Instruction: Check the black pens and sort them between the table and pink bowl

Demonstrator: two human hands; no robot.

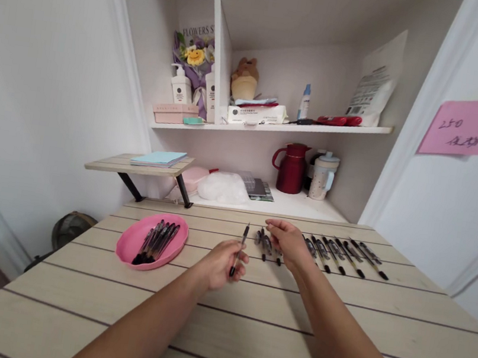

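My left hand (pixel 221 263) is closed round a black pen (pixel 240 247), which stands nearly upright above the wooden table (pixel 244 323). My right hand (pixel 287 243) reaches over a row of several black pens (pixel 344 254) lying side by side on the table, its fingers curled over the leftmost ones (pixel 264 244); what the fingers pinch, if anything, is hidden. A pink plate (pixel 130 243) to the left holds several more black pens (pixel 156 241).
Behind the table are white shelves with a red jug (pixel 291 167), a white cup (pixel 322 176), bottles, a tissue pack and a bouquet. A small wooden stand (pixel 137 167) carries a blue notebook. A pink note (pixel 462 125) is stuck on the right wall.
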